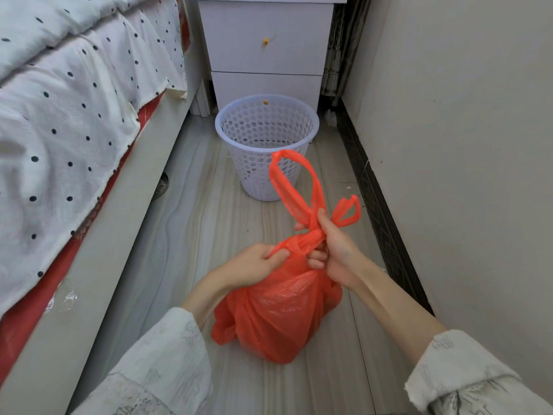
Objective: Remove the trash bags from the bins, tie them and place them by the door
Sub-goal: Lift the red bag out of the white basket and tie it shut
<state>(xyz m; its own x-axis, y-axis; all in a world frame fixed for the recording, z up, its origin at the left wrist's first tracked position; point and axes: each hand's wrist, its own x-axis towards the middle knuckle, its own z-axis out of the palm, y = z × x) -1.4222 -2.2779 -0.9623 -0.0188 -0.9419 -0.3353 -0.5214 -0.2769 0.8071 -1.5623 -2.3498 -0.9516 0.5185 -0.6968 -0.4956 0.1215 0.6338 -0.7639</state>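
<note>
A full orange-red trash bag (278, 319) rests on the floor in front of me. My left hand (257, 263) pinches the bag's gathered top on the left. My right hand (332, 250) grips the twisted neck where the two handle loops cross; one long loop stands up, a short one sticks out to the right. Farther ahead a white perforated bin (266, 151) stands upright with no bag in it.
A bed with a dotted white cover (68, 121) and its pale frame run along the left. A white nightstand (264, 52) stands behind the bin. A wall (463, 145) with a dark skirting closes the right side. The tiled floor strip between is narrow.
</note>
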